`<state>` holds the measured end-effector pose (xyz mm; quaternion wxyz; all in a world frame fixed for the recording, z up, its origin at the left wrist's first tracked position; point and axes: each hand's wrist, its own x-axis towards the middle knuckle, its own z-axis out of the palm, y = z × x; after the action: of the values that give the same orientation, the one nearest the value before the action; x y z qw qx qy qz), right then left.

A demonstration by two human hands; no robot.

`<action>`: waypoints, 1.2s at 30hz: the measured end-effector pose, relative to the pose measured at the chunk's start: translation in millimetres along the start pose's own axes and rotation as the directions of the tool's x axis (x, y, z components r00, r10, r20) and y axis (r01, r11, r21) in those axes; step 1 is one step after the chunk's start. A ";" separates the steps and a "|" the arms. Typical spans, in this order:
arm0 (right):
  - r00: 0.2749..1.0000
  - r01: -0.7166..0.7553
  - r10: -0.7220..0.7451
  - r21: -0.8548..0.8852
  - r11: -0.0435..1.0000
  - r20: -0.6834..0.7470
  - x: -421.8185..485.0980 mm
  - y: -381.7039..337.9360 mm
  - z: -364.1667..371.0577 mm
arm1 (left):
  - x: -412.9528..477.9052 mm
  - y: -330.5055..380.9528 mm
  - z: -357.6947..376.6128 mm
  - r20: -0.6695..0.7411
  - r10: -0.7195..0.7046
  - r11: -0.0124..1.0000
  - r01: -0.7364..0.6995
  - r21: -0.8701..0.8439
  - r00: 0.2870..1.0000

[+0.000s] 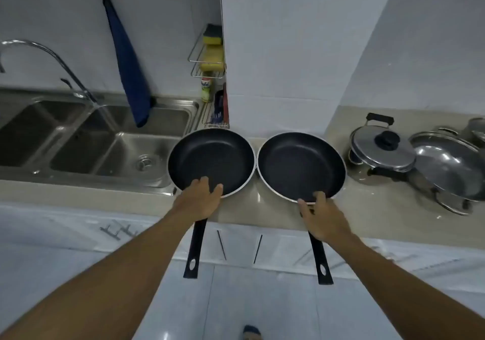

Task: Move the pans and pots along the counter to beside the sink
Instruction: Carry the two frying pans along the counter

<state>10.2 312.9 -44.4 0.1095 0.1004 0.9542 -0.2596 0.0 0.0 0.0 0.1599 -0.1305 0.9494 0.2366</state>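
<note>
Two black non-stick frying pans lie side by side on the beige counter (380, 203). The left pan (210, 156) sits right beside the steel sink (86, 140), its rim over the sink's edge. The right pan (299, 163) touches it. Both handles stick out over the counter's front edge. My left hand (200, 200) grips the left pan at its near rim, where the handle joins. My right hand (319, 215) grips the right pan the same way, thumb over the rim. Farther right stand a lidded steel pot (380, 153) and a steel pan with a lid (448, 166).
A tall white tiled column (275, 51) rises behind the pans. A curved tap (52, 61) and a hanging blue cloth (126, 61) are over the sink. A wire rack with yellow sponges (210, 51) and a bottle (206, 89) stand by the column.
</note>
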 end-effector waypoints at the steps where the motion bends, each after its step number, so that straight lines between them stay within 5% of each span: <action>1: 1.000 -0.021 0.021 0.028 0.999 -0.008 -4.2 4.3 4.0 | -2.2 -1.8 5.6 0.017 -0.026 1.000 0.025 0.005 1.000; 7: 0.990 -0.143 0.144 0.179 0.973 0.004 -11.9 30.2 37.0 | -5.7 -24.9 51.7 0.087 -0.159 0.987 0.157 0.023 0.983; 12: 0.957 -0.287 0.244 0.403 0.869 0.156 -7.5 34.9 52.6 | -5.7 -33.3 68.8 0.044 -0.200 0.977 0.203 -0.070 0.979; 36: 0.943 -0.324 0.329 0.365 0.873 0.049 -0.5 33.3 66.5 | -3.0 -68.6 75.6 -0.144 -0.239 0.955 0.205 -0.212 0.960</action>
<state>29.5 306.5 -115.9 0.1242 0.2804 0.8587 -0.4105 43.2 -21.0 -90.2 0.0913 -0.2712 0.9109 0.2973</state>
